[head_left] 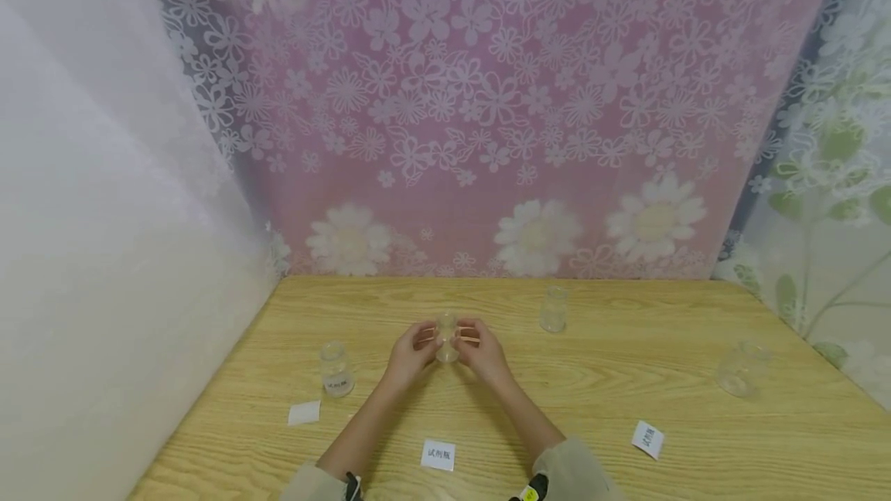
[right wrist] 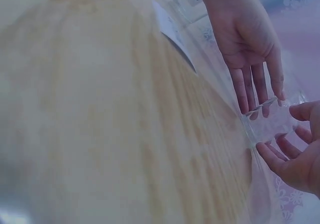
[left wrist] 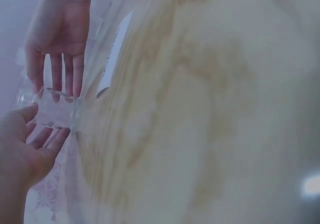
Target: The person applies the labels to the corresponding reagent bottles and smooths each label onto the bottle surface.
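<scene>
A clear glass reagent bottle (head_left: 447, 340) stands upright near the middle of the wooden table. My left hand (head_left: 409, 352) holds its left side, with the thumb in front and the fingers curved round it. From the other side my right hand (head_left: 483, 352) grips the same bottle in a mirrored way. In the left wrist view, fingertips of both hands meet the glass of the bottle (left wrist: 54, 112). The right wrist view also shows the bottle (right wrist: 267, 125) between the two hands. A white printed label (head_left: 438, 454) lies on the table between my forearms.
At the left stands a labelled glass bottle (head_left: 337, 371), with a blank-looking white slip (head_left: 304, 413) in front. Another clear bottle (head_left: 554, 310) is at the back right, and one more (head_left: 742, 369) at the far right. A printed label (head_left: 648, 440) lies front right. Patterned curtains (head_left: 487, 138) enclose the table.
</scene>
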A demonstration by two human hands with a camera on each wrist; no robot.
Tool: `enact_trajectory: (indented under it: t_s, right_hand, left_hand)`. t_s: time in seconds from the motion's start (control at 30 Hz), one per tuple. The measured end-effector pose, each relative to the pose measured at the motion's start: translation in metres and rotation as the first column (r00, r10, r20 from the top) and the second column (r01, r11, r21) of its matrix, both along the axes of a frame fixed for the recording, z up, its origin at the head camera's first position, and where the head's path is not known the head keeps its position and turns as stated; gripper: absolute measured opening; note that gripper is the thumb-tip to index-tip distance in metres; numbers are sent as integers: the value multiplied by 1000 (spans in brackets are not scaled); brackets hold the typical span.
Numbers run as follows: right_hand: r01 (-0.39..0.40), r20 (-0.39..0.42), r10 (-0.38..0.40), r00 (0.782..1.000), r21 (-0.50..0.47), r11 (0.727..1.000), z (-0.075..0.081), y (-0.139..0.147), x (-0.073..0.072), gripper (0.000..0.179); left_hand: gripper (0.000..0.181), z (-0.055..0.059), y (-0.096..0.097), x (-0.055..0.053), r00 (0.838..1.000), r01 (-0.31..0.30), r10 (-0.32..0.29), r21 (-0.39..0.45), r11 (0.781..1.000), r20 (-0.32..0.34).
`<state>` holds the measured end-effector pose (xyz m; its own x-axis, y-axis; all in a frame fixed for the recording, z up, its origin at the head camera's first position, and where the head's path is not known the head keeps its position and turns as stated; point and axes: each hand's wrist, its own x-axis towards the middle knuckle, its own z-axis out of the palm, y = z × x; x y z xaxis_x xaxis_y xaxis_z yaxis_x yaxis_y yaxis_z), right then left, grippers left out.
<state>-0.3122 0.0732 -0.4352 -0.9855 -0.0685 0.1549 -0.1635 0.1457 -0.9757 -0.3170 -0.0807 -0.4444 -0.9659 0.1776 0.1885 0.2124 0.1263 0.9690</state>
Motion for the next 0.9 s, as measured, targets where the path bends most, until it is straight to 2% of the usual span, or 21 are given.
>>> enact_trajectory:
  t_s: [0.23,0.47,0.7,0.9]
  right_hand:
    - [-15,-10,16,1000,11,1000,2,-3,13,39]
    - [-46,-29,47,998,26,999,1,-7,20,37]
    - [-83,-32,84,996,18,996,1,-9,29,37]
    - [-111,-28,111,993,-1,994,15,-14,44,35]
  left_hand:
    - [43,-1,-5,8,1000,-4,3,28,1000,12]
    - [42,1,-10,20,1000,-27,27,1,1000,0]
    - [43,-1,-17,30,1000,-12,12,18,1000,-2]
    - [41,-3,-22,37,1000,-13,14,41,999,-14]
